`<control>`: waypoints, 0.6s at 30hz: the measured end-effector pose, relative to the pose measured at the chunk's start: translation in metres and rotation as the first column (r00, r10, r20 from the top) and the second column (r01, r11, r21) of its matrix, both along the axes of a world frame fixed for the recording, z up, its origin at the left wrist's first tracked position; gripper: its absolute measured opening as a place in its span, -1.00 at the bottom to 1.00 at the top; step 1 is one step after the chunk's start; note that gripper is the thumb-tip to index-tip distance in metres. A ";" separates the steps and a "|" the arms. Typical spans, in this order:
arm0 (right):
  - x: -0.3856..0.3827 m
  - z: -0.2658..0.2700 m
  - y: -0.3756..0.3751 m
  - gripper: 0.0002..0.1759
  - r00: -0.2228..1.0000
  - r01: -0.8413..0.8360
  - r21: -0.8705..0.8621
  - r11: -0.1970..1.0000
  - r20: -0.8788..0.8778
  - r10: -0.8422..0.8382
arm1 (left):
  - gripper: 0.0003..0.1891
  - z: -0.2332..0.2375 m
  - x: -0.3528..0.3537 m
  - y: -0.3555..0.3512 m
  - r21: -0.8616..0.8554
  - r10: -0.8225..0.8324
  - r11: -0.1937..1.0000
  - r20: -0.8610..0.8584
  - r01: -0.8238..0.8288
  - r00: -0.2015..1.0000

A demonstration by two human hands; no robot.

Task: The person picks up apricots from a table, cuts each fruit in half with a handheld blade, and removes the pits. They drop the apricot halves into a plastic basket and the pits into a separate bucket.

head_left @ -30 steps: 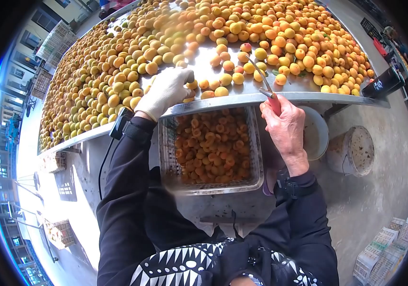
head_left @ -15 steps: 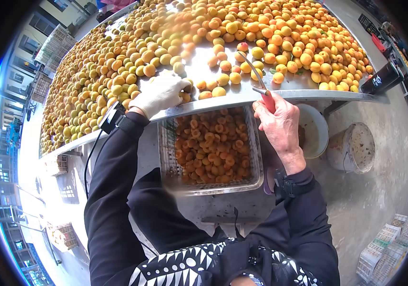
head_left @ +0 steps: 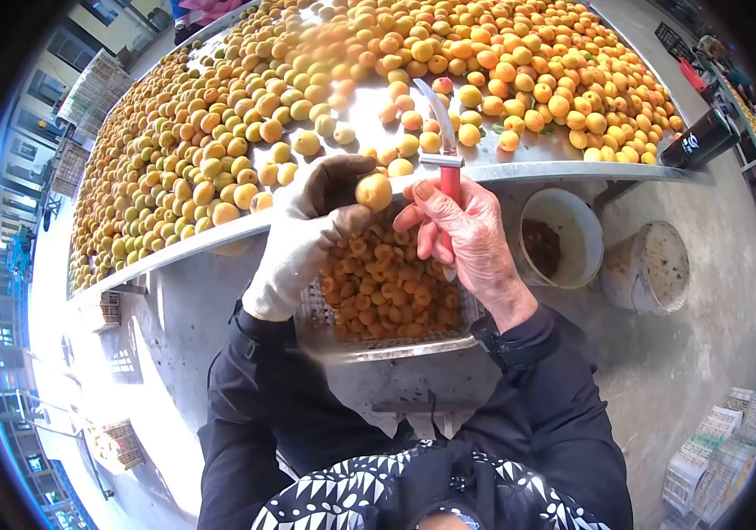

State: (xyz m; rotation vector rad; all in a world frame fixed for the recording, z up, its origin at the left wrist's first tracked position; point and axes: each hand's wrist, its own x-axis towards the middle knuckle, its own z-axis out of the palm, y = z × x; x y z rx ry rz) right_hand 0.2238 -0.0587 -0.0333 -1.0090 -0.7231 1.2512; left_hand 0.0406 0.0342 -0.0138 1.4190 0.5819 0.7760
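An apricot (head_left: 373, 192) is pinched between the gloved fingers and thumb of my left hand (head_left: 307, 231), just over the table's front edge. To its right, my bare right hand (head_left: 462, 234) is wrapped round the red handle of a curved knife (head_left: 441, 119), whose blade points up and away. Below both hands sits a crate (head_left: 378, 351) of halved apricots (head_left: 395, 296), partly covered by the hands. Many whole apricots (head_left: 245, 124) lie spread over the metal table (head_left: 563, 170) beyond my hands.
A white bucket (head_left: 594, 234) with dark contents stands under the table's edge at the right, beside a second, stained bucket (head_left: 652, 269). A black box-like object (head_left: 700, 140) is at the table's right corner. Stacked crates (head_left: 718, 450) stand at lower right.
My left hand has come back from the table towards my right hand, now with an apricot in its fingers. My right hand has moved left, and the knife has turned more upright.
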 end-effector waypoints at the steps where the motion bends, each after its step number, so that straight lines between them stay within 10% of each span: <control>1: -0.002 0.000 0.000 -0.68 0.999 -0.022 0.014 1.000 -0.034 0.023 | -0.39 0.001 0.001 -0.007 -0.029 0.014 0.999 -0.010 -0.014 1.000; 10: -0.005 0.000 0.001 -0.70 0.999 -0.011 0.039 0.999 -0.035 0.013 | -0.34 -0.003 0.010 -0.023 -0.035 -0.039 0.999 -0.042 0.037 0.998; 15: -0.002 -0.004 0.004 -0.69 0.993 -0.106 -0.018 0.994 -0.050 0.105 | -0.39 -0.005 0.006 -0.019 0.237 -0.061 0.968 -0.091 0.081 0.994; 18: -0.009 -0.004 0.004 -0.68 0.992 -0.105 -0.034 0.994 -0.075 0.102 | -0.39 -0.005 0.001 -0.023 0.000 -0.007 1.000 -0.066 0.007 0.998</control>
